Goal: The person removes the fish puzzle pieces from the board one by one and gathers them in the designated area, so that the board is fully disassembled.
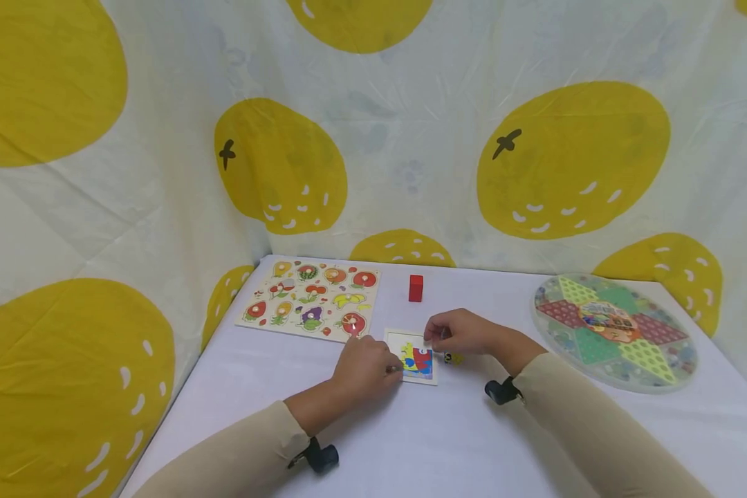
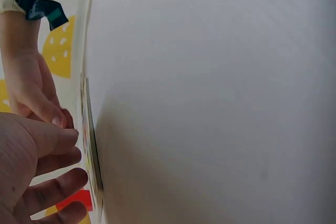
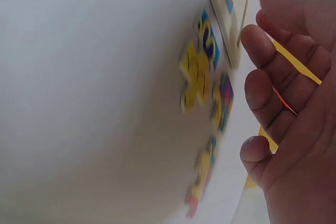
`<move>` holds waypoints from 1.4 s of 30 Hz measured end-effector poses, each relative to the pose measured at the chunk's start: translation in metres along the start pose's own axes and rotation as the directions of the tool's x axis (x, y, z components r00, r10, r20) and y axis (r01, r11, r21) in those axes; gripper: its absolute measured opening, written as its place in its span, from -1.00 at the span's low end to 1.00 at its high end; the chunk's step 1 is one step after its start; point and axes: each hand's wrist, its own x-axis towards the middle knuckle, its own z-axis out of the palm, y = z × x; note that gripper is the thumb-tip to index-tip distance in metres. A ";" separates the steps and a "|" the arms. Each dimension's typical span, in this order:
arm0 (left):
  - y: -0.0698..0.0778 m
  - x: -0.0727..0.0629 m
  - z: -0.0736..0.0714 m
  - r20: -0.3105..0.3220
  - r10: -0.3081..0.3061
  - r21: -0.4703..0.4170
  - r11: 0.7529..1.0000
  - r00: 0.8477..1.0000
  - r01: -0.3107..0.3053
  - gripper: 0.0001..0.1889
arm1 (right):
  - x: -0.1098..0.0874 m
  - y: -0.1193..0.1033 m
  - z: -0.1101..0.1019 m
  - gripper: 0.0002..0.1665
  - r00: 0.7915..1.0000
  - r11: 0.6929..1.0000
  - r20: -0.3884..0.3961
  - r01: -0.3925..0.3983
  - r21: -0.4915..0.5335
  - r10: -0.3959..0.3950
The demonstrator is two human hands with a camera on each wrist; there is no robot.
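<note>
A small square puzzle tray (image 1: 398, 342) lies between the two hands, with colourful fitted pieces (image 1: 420, 357) filling its lower part and a bare pale area above. My left hand (image 1: 362, 368) is at the tray's left edge, fingers loosely bent; the left wrist view shows them beside the tray's edge (image 2: 93, 145). Over the upper right corner hovers my right hand (image 1: 463, 332), its fingers relaxed and slightly curved, with nothing seen between them. Below it, several loose puzzle pieces, among them a yellow one (image 3: 197, 72), lie on the white cloth right of the tray.
A fruit peg puzzle board (image 1: 305, 299) lies at the back left. Behind the tray stands a red block (image 1: 416, 288). A round game board with coloured triangles (image 1: 613, 332) lies to the right. A fruit-print curtain (image 1: 411, 159) hangs behind the table.
</note>
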 end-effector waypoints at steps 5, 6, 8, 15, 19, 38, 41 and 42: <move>0.007 0.003 0.003 0.050 -0.011 0.031 0.999 0.999 0.009 -0.73 | 0.006 -0.010 0.009 -0.77 0.999 1.000 0.035 -0.009 0.000 0.009; 0.008 0.003 0.004 0.056 -0.014 0.037 0.999 0.998 0.012 -0.73 | 0.007 -0.012 0.010 -0.75 0.999 1.000 0.038 -0.011 -0.007 0.011; 0.009 0.003 0.004 0.062 -0.019 0.045 0.999 0.998 0.016 -0.72 | 0.009 -0.017 0.013 -0.71 0.999 1.000 0.043 -0.009 -0.021 0.010; 0.011 0.004 0.003 0.080 -0.035 0.032 0.999 0.996 0.032 -0.74 | 0.015 -0.027 0.017 -0.67 0.997 0.997 0.063 0.038 -0.066 -0.034; 0.010 0.005 0.003 0.074 -0.035 0.014 0.999 0.997 0.034 -0.76 | 0.017 -0.028 0.019 -0.67 0.998 0.995 0.062 0.035 -0.092 -0.030; 0.008 0.006 0.003 0.101 -0.024 0.025 0.999 0.995 0.022 -0.74 | 0.026 -0.032 0.022 -0.69 0.998 0.995 0.050 -0.024 -0.099 0.029; 0.007 0.006 0.003 0.110 -0.030 0.023 0.999 0.993 0.028 -0.74 | 0.026 -0.034 0.022 -0.70 0.998 0.994 0.047 -0.034 -0.101 0.039; 0.007 0.006 0.003 0.112 -0.033 0.022 0.999 0.993 0.030 -0.74 | 0.025 -0.036 0.022 -0.69 0.998 0.994 0.047 -0.034 -0.103 0.039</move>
